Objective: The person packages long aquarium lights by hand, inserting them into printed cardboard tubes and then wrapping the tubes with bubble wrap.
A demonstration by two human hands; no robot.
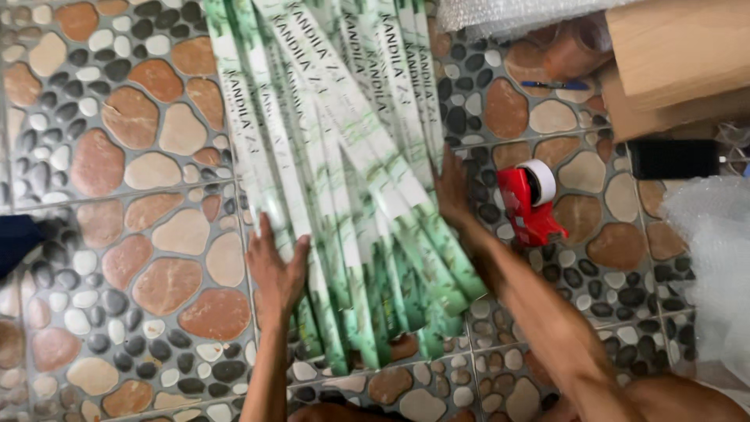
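Down on the pebble-patterned tile floor (117, 258), a fan of long, narrow green-and-white cartons (351, 180) is lying spread out, ends converging toward the person. Left hand (277, 270) is pressing flat against the left edge of the stack, fingers (266, 234) extended and together, gripping nothing. Right hand (453, 191) is resting on the right edge, fingers spread open, palm down, likewise closed on nothing; both are squeezing the bundle from its sides.

Cartons are looking light, thin-walled and stiff lengthwise, with glossy printed faces likely to be slipping over one another. They would probably crush if pinched hard. Best hold, by my judgement: both long sides near the middle, pressing inward evenly.

Just right of the stack, a red tape dispenser (531, 202) with a white roll is sitting on the floor. Further right: bubble wrap (711, 250), a brown cardboard box (672, 55), a blue pen (555, 84), a black rectangular object (673, 159).
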